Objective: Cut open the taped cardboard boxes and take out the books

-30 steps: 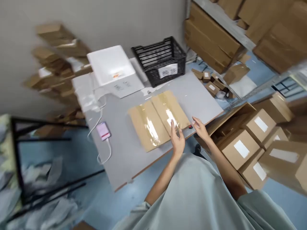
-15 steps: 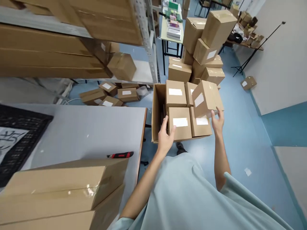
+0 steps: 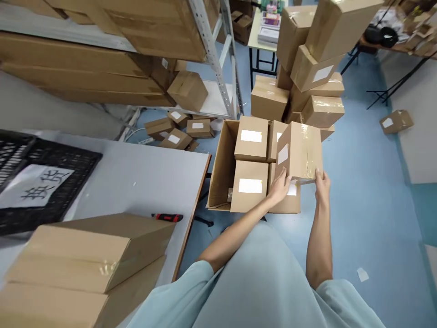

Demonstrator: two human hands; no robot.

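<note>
Both my hands are on a taped cardboard box (image 3: 309,148) with a white label on its left side. My left hand (image 3: 280,187) grips its near left corner, and my right hand (image 3: 322,184) holds its near right corner. This box sits above the right side of a large open carton (image 3: 218,182). Inside the carton, smaller boxes with white labels stand in rows, among them a front box (image 3: 250,200) and a back box (image 3: 251,143). The held box partly covers the front right box (image 3: 285,205).
A grey table (image 3: 136,177) on the left bears a utility knife (image 3: 168,217), a black crate (image 3: 75,182) and large cartons (image 3: 85,255). Stacked boxes (image 3: 317,75) rise behind the carton. A metal shelf (image 3: 218,68) stands at back left, with small boxes (image 3: 175,139) on the floor.
My left hand has moved right, from beside the front left box onto the labelled box. Both hands now hold that box. The view has shifted a little.
</note>
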